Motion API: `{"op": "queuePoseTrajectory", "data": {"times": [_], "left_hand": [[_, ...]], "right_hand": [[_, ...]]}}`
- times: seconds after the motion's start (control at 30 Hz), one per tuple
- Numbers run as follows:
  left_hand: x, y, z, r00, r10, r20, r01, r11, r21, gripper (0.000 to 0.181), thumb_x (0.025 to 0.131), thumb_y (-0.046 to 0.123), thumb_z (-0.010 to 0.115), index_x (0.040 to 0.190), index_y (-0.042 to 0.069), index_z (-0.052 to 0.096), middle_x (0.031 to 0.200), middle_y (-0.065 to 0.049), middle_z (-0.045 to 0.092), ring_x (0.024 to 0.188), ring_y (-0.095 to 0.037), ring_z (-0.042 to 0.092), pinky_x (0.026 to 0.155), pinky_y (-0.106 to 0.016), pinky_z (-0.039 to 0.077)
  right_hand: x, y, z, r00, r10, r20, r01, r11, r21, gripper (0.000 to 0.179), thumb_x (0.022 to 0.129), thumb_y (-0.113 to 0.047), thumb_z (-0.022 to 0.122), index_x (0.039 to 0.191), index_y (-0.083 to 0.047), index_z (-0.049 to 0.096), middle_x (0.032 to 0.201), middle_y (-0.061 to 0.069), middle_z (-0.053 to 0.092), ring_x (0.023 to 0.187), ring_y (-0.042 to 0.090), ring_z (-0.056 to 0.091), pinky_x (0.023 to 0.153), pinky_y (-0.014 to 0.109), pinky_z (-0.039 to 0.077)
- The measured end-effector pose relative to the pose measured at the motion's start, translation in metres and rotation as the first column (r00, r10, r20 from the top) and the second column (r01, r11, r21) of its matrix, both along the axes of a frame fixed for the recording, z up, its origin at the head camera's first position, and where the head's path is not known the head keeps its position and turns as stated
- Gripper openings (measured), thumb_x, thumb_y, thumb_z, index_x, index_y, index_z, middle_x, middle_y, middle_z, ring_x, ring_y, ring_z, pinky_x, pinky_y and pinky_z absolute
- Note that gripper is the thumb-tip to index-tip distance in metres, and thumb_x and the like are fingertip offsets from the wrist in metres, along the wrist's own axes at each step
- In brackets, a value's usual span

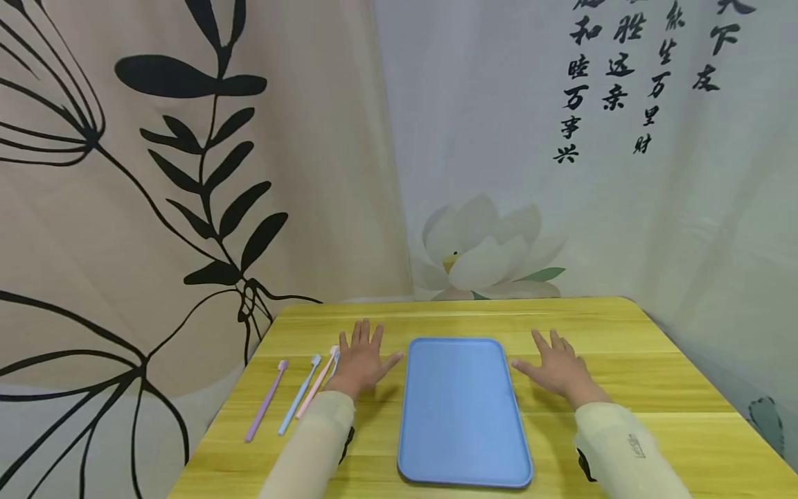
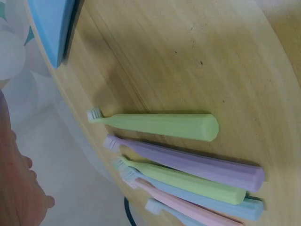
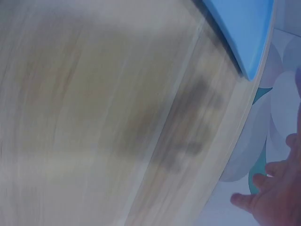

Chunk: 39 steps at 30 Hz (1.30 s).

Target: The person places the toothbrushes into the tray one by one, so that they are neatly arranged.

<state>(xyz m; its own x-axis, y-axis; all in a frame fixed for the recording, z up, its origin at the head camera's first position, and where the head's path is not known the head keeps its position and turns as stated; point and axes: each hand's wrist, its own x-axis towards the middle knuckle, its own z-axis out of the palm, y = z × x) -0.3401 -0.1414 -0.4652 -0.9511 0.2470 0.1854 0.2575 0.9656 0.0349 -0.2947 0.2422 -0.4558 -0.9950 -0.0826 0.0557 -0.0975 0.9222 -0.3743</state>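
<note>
My left hand is spread with straight fingers over the table, between the toothbrushes and the tray, holding nothing. On the other side of the blue tray, my right hand is spread likewise, its thumb toward the tray. A purple toothbrush, a blue toothbrush and a pink toothbrush lie left of my left hand. The left wrist view also shows a green toothbrush apart from the others and a second green toothbrush within the row; my left arm hides these from the head view.
The yellow wood-grain table has rounded far corners. Behind it hangs a curtain printed with plants, a lotus and black characters. Shadows of my hands fall on the tabletop.
</note>
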Motion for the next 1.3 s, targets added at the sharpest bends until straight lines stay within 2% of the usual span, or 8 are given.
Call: {"op": "queuePoseTrajectory", "data": {"times": [0.17,0.3,0.5,0.73,0.93,1.13,1.3], "left_hand": [[-0.003,-0.004,0.001,1.000,0.001,-0.008,-0.001,0.999,0.033,0.084,0.083,0.072,0.024,0.145,0.015,0.022,0.148,-0.018,0.013,0.135,-0.034,0.007,0.101,-0.060,0.007],[-0.005,-0.009,0.003,1.000,0.027,0.013,-0.028,0.996,0.089,0.084,0.082,0.072,0.026,0.145,0.016,0.022,0.147,-0.018,0.014,0.135,-0.034,0.007,0.101,-0.061,0.007],[-0.004,-0.017,0.008,0.997,0.048,0.056,-0.058,0.978,0.198,0.084,0.083,0.070,0.032,0.145,0.014,0.021,0.147,-0.019,0.012,0.134,-0.034,0.007,0.099,-0.062,0.007],[-0.004,-0.030,0.014,0.992,0.066,0.108,-0.092,0.962,0.257,0.085,0.083,0.070,0.031,0.146,0.015,0.017,0.148,-0.018,0.011,0.134,-0.034,0.006,0.101,-0.061,0.008],[-0.005,-0.040,0.013,0.990,0.069,0.121,-0.105,0.940,0.324,0.086,0.083,0.070,0.030,0.146,0.013,0.017,0.147,-0.020,0.012,0.133,-0.037,0.007,0.100,-0.062,0.008],[-0.007,-0.054,0.012,0.990,0.094,0.101,-0.123,0.932,0.341,0.086,0.084,0.069,0.029,0.145,0.010,0.019,0.145,-0.023,0.016,0.131,-0.041,0.012,0.098,-0.063,0.012],[-0.006,-0.066,0.011,0.985,0.112,0.130,-0.153,0.915,0.374,0.086,0.084,0.069,0.029,0.145,0.010,0.016,0.145,-0.023,0.015,0.132,-0.041,0.010,0.099,-0.062,0.011]], "right_hand": [[-0.002,-0.004,-0.003,0.999,0.019,0.036,-0.017,0.998,-0.057,0.090,0.084,-0.061,0.045,0.144,-0.001,0.014,0.139,0.037,0.011,0.119,0.060,0.015,0.086,0.070,0.023],[-0.004,-0.006,-0.007,0.999,0.037,0.038,-0.033,0.994,-0.103,0.092,0.083,-0.061,0.047,0.143,0.001,0.017,0.138,0.037,0.018,0.120,0.057,0.021,0.090,0.066,0.024],[-0.003,-0.007,-0.014,0.997,0.040,0.060,-0.028,0.983,-0.180,0.092,0.081,-0.060,0.052,0.141,0.002,0.021,0.136,0.035,0.025,0.121,0.052,0.026,0.093,0.062,0.026],[-0.002,-0.010,-0.023,0.993,0.024,0.112,0.005,0.967,-0.253,0.090,0.079,-0.056,0.059,0.140,0.002,0.027,0.132,0.035,0.031,0.119,0.051,0.030,0.091,0.061,0.030],[-0.001,-0.015,-0.029,0.988,0.011,0.155,0.038,0.950,-0.309,0.084,0.079,-0.045,0.065,0.140,0.000,0.029,0.128,0.031,0.040,0.114,0.049,0.038,0.087,0.057,0.036],[0.001,-0.019,-0.037,0.984,0.023,0.179,0.044,0.932,-0.360,0.083,0.076,-0.039,0.070,0.139,-0.001,0.031,0.128,0.029,0.041,0.112,0.045,0.043,0.085,0.053,0.039],[0.004,-0.021,-0.041,0.982,0.019,0.188,0.061,0.911,-0.409,0.082,0.075,-0.034,0.072,0.138,0.001,0.033,0.125,0.027,0.044,0.105,0.039,0.050,0.082,0.047,0.044]]}}
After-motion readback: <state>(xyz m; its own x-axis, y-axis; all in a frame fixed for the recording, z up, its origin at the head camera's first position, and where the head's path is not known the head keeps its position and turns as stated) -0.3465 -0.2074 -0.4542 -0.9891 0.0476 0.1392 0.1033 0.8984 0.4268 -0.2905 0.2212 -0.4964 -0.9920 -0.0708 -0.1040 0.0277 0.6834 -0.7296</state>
